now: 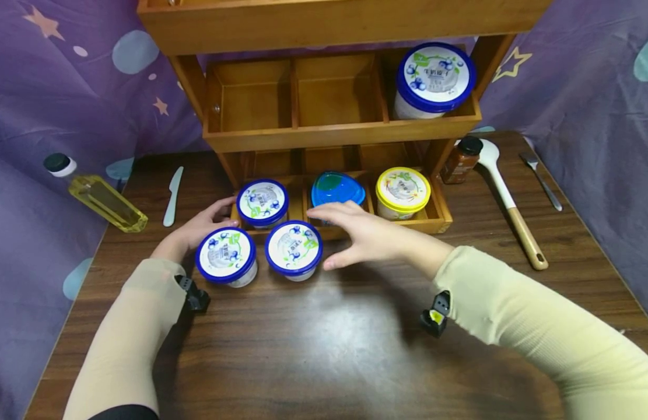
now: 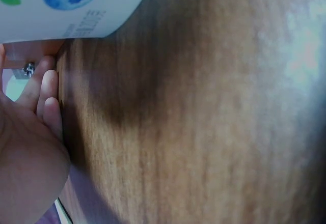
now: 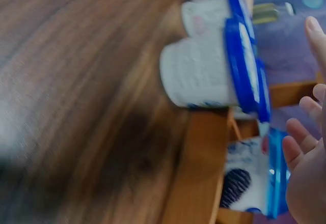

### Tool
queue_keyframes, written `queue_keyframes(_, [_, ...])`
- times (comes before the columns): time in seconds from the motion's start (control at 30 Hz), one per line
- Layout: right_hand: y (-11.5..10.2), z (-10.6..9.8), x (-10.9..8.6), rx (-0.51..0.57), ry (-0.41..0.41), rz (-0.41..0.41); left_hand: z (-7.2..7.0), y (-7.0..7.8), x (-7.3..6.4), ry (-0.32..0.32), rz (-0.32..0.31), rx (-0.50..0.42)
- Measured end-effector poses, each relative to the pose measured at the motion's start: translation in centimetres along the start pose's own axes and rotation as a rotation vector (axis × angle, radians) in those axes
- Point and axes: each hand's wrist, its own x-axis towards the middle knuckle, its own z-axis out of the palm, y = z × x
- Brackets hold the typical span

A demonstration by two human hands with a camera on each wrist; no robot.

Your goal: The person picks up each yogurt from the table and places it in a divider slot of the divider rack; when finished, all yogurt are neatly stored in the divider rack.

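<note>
My left hand rests by the front left corner of the wooden shelf, its fingers along the shelf's side in the left wrist view. Right beside it on the table is a blue-lidded tub, partly seen in the left wrist view. A second blue-lidded tub stands to its right, before the shelf. My right hand, thumb and fingers spread and holding nothing, hovers to the right of that tub. Behind, the bottom tier holds a blue-lidded tub, a blue-topped container and a yellow-lidded tub.
A larger blue-lidded tub sits in the upper tier's right compartment. Left of the shelf are an oil bottle and a light blue knife. To the right are a brown jar, a white ladle and a fork.
</note>
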Motion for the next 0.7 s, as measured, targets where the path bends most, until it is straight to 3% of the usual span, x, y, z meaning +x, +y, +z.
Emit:
queue_keyframes(0.27, [0.2, 2.6, 0.8, 0.012, -0.025, 0.013, 0.0, 0.0, 0.0, 0.023, 0.020, 0.000])
queue_keyframes(0.7, [0.4, 4.3, 1.5, -0.042, -0.029, 0.096, 0.2, 0.0, -0.1, 0.027, 0.000, -0.036])
